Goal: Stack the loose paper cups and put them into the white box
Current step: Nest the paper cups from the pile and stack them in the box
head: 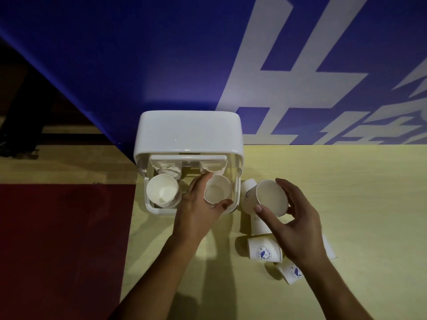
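Two hands reach in from 6 o'clock. Left hand [198, 204], near centre: fingers and thumb curled round the rim of a paper cup [217, 192], mouth up, at the near-right slot of the white box [189, 132]. Cannot tell whether it is seated. Right hand [295, 227], 4 o'clock: grips a second cup [270, 197], tilted, mouth toward camera, just beside the box.

Blue banner [138, 54] fills 12 o'clock. Yellow table [346, 181] runs 3 to 6.

Box at centre, lid open toward 12. Inside: cup stack [163, 191] near-left, more cups in both rear slots.

Loose cups [264, 250] at 5 o'clock: at least four, lying or upended.

Judgement: well past halfway. The held cups and those few are still to be nested and loaded.
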The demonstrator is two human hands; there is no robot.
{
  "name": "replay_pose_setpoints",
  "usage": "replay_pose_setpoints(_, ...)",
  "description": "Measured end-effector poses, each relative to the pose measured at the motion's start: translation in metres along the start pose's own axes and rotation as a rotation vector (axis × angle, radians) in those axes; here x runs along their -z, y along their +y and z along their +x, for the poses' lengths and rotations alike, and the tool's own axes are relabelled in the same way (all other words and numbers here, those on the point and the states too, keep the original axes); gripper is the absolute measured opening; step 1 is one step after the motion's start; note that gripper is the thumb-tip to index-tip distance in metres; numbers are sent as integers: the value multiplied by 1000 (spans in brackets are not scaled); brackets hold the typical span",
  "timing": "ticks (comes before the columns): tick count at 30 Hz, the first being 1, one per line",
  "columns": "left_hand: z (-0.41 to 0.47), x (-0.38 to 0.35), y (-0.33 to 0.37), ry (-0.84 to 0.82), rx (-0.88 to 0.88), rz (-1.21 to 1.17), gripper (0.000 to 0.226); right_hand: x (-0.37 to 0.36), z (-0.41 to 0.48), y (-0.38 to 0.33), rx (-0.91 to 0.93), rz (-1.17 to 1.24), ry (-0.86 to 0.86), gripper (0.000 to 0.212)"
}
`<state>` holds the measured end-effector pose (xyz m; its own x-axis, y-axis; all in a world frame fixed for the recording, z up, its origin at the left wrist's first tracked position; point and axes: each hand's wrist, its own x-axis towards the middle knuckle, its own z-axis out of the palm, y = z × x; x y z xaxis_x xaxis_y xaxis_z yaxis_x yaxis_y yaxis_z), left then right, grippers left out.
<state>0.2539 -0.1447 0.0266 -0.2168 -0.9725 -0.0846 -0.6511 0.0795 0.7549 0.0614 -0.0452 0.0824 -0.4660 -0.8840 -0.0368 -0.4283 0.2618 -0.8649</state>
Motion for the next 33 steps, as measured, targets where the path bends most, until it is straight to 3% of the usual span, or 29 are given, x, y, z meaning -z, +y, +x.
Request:
replay_pose_setpoints(7, -6, 10, -4, -69, 4, -75, 86, -18, 9, -28, 61, 65, 4, 68)
replay_pose_setpoints(11, -21, 26, -6, 2, 72, -238, 57, -39, 15, -44, 104, 96, -16, 62)
replay_pose_setpoints(17, -23, 44, 22, 77, 136, -519, 33, -76, 17, -34, 137, -6, -96, 76)
replay_pose_setpoints(26, -6, 29, 4, -5, 121, -358, 34, -106, 21, -4, 244, -201, -75, 73)
replay_pose_setpoints(33, -6, 17, -9, -43, 101, -271, 39, -110, 18, 7, 156, -193, -131, 81)
